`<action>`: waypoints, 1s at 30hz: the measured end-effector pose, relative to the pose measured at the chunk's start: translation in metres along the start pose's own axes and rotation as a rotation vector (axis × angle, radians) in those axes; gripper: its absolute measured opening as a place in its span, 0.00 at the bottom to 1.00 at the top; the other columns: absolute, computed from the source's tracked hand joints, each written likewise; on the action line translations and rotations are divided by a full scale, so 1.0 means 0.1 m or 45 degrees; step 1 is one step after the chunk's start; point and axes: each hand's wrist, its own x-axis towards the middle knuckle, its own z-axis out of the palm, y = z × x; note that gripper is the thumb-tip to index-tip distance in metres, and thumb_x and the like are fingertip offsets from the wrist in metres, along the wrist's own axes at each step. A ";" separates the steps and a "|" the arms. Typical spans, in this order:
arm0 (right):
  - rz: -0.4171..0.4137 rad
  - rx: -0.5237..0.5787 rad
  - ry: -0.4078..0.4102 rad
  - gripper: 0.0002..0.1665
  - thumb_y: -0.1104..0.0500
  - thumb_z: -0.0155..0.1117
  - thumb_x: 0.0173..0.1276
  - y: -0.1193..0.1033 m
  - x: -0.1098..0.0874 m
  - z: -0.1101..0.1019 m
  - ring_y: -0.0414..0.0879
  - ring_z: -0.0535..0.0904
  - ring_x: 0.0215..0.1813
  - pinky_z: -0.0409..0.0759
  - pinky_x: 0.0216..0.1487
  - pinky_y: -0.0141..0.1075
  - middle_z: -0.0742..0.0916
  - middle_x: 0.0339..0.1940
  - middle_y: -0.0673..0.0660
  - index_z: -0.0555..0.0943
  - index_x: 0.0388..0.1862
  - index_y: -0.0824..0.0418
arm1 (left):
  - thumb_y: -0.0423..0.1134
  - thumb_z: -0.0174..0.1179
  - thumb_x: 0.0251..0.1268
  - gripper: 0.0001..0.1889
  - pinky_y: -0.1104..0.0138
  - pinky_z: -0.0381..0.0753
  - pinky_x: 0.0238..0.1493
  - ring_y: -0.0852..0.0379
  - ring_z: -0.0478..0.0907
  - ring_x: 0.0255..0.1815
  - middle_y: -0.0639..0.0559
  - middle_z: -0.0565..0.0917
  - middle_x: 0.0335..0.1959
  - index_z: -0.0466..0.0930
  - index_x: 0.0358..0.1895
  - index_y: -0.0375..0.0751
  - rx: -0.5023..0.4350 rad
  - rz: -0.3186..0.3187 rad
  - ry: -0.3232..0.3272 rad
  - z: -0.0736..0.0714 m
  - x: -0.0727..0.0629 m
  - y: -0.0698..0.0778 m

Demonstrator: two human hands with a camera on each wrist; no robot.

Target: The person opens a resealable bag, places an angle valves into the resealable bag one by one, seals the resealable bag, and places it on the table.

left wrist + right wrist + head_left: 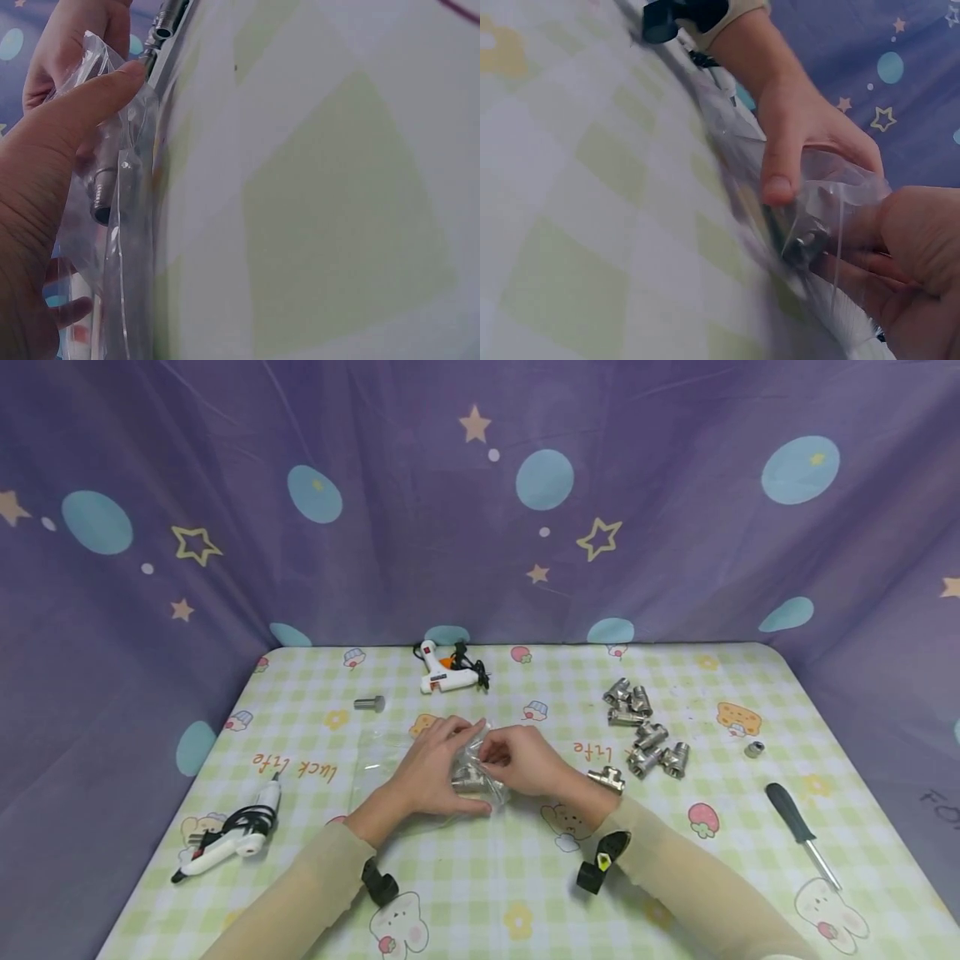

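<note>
A clear plastic bag (372, 774) lies at the middle of the table, its mouth bunched up between both hands. Metal pipe fittings (470, 781) show through the film, and one threaded end (103, 206) is plain in the left wrist view. My left hand (433, 774) grips the bag from the left, thumb on the near side and fingers on the far side. With curled fingers my right hand (525, 758) pinches the film at the mouth. Its fingertips are partly behind clear plastic (840, 217); whether they touch a fitting is unclear.
Beside the right forearm lies a tee fitting (606, 779), with several more fittings (645, 735) beyond. A small metal piece (754, 749) and a screwdriver (802, 831) are at right. Glue guns lie at the back (450, 672) and left (240, 839), and a bolt (369, 702) at back left.
</note>
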 end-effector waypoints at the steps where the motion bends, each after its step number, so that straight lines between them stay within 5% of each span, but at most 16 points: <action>1: -0.006 0.014 -0.022 0.03 0.64 0.74 0.70 0.01 0.00 -0.01 0.40 0.90 0.43 0.86 0.48 0.27 0.93 0.39 0.51 0.88 0.39 0.56 | 0.74 0.81 0.35 0.67 0.49 0.77 0.65 0.50 0.74 0.63 0.50 0.76 0.65 0.67 0.82 0.44 0.001 0.002 0.002 0.00 0.00 0.00; 14: 0.020 0.064 -0.058 0.07 0.66 0.70 0.71 0.04 -0.10 -0.30 0.44 0.92 0.47 0.88 0.51 0.31 0.94 0.44 0.54 0.90 0.46 0.60 | 0.74 0.82 0.34 0.67 0.48 0.76 0.67 0.49 0.74 0.65 0.51 0.76 0.65 0.67 0.82 0.45 -0.021 -0.017 -0.005 -0.02 0.00 0.00; 30: 0.088 -0.148 0.044 0.11 0.64 0.72 0.70 0.28 -0.47 -0.99 0.48 0.92 0.44 0.90 0.45 0.36 0.94 0.43 0.56 0.91 0.50 0.62 | 0.73 0.82 0.34 0.65 0.48 0.77 0.68 0.50 0.74 0.65 0.50 0.76 0.64 0.68 0.82 0.49 -0.005 -0.021 -0.017 -0.03 0.01 0.01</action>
